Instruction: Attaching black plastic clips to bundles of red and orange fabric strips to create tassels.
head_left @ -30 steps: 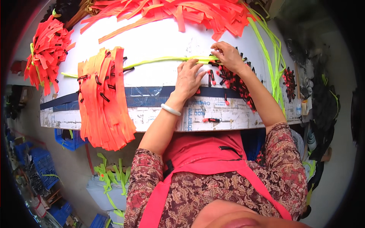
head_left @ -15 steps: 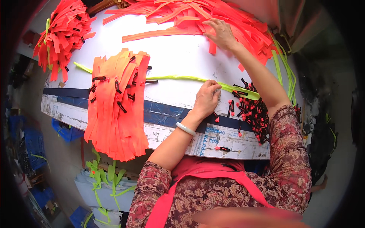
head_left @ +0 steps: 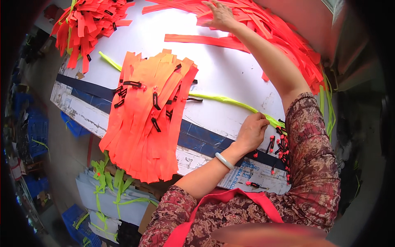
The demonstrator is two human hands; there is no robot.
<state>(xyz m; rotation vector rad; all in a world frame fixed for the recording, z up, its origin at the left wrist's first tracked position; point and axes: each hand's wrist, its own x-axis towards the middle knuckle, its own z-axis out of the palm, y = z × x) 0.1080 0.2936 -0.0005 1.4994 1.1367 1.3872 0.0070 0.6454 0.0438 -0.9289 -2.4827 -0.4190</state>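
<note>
My left hand point(head_left: 252, 132), with a pale bangle on its wrist, is low over the white-topped table, beside a yellow-green ribbon point(head_left: 230, 100). Its fingers are pinched together; whatever is between them is too small to make out. Farther off, my right hand point(head_left: 220, 17) reaches over a large pile of orange-red fabric strips point(head_left: 271, 39), fingers spread and nothing in them. A thick bundle of orange strips point(head_left: 148, 123) with black clip-like tabs lies across the ribbon and hangs past the near table edge. Loose black tabs with pink ends point(head_left: 282, 150) lie right of my left hand, partly behind my right sleeve.
Another tabbed orange bundle point(head_left: 88, 24) sits at the far left, tied with yellow-green ribbon. More ribbons point(head_left: 327, 105) hang at the right edge. Below the table are a grey-blue stack point(head_left: 92, 187) tied with green ribbon and blue crates point(head_left: 76, 222).
The whole view has shifted, with the table sitting farther right. My right hand has moved left and away across the orange strips. My left hand remains pinched beside the ribbon.
</note>
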